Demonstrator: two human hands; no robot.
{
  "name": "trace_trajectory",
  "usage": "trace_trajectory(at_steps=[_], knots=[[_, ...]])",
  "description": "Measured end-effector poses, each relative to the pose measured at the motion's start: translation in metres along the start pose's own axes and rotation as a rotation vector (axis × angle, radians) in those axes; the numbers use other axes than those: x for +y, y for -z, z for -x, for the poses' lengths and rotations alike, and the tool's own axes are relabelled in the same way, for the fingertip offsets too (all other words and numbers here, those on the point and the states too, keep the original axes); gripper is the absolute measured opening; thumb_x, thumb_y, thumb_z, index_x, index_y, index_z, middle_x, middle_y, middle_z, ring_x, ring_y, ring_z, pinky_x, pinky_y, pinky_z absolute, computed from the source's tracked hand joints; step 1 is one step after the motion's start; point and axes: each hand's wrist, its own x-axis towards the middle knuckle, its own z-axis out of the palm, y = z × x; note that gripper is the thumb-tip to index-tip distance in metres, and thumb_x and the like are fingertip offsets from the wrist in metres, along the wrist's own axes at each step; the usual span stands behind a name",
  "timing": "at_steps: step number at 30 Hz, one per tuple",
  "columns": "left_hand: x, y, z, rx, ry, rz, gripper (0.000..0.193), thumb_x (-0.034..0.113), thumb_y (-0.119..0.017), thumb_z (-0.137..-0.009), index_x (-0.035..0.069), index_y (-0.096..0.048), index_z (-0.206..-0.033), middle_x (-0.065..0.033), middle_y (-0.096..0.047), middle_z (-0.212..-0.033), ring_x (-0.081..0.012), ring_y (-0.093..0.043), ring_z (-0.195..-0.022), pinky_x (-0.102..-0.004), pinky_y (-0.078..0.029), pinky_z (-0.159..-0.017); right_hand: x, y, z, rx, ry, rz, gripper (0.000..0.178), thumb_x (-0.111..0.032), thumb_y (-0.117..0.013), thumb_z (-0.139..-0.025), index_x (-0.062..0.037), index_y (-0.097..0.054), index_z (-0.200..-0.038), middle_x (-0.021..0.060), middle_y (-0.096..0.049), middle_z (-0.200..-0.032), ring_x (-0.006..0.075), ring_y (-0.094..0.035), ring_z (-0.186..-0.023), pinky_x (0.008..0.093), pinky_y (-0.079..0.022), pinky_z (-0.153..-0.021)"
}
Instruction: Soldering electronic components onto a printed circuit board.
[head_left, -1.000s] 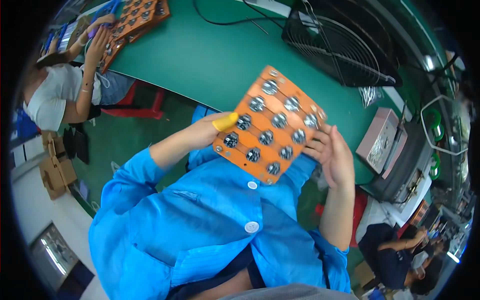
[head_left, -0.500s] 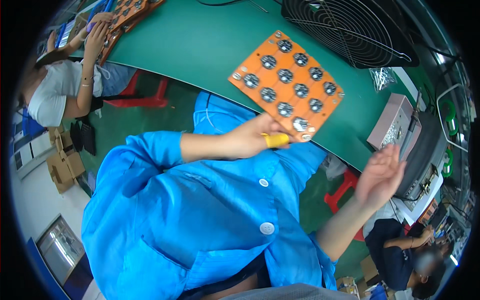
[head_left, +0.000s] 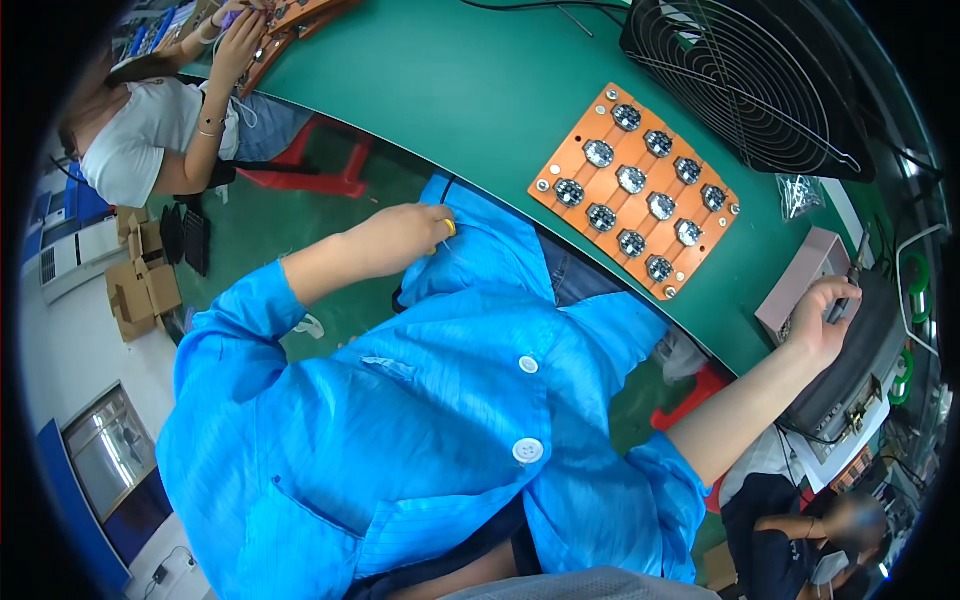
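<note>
My left hand (head_left: 405,240) is above my lap, off the board, its fingers curled closed. A yellow finger cover (head_left: 449,228) shows at its fingertips, and anything inside the fist is hidden. My right hand (head_left: 822,322) is at the right, fingers closed around a slim, dark grey pen-shaped tool (head_left: 846,300) beside a pink box (head_left: 800,275). On the green table (head_left: 470,90) lies an orange board (head_left: 612,172) with rows of round, shiny black-and-silver parts, its near corner at the table edge. Neither hand touches the board.
A black fan with a wire guard (head_left: 740,85) stands at the back right. Near it is a clear bag of small metal parts (head_left: 800,197). A dark case (head_left: 850,350) sits beyond my right hand. Co-workers sit at far left and lower right; red stools (head_left: 310,165) stand below.
My left hand has let go of the orange board and drawn back left over my lap. The board now lies on the table. My right hand has reached right and closed around the pen-shaped tool.
</note>
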Motion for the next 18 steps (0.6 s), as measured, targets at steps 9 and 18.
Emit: trace_trajectory(at_steps=[9, 18], knots=[[0.004, 0.076, -0.014, 0.313, -0.24, 0.305, 0.023, 0.004, -0.074, -0.078, 0.004, -0.07, -0.101, -0.0125, -0.069, -0.103, -0.0292, -0.065, -0.095, -0.0383, -0.055, -0.078, 0.021, -0.004, 0.053, -0.05, 0.299, 0.407, 0.044, -0.028, -0.044, -0.103, 0.0109, -0.048, -0.123, 0.0251, -0.056, -0.126, 0.028, -0.064, -0.097, 0.0344, -0.055, -0.089], [0.031, 0.124, -0.081, 0.78, -0.084, 0.617, 0.02, 0.014, -0.064, -0.095, 0.003, -0.065, -0.112, -0.0103, -0.068, -0.1, -0.0202, -0.068, -0.085, -0.0324, -0.056, -0.073, 0.071, 0.041, 0.129, -0.242, 0.766, 1.471, 0.023, -0.023, -0.053, -0.102, -0.0008, -0.056, -0.098, 0.0133, -0.066, -0.082, 0.0134, -0.055, -0.06, 0.0227, -0.044, -0.055]])
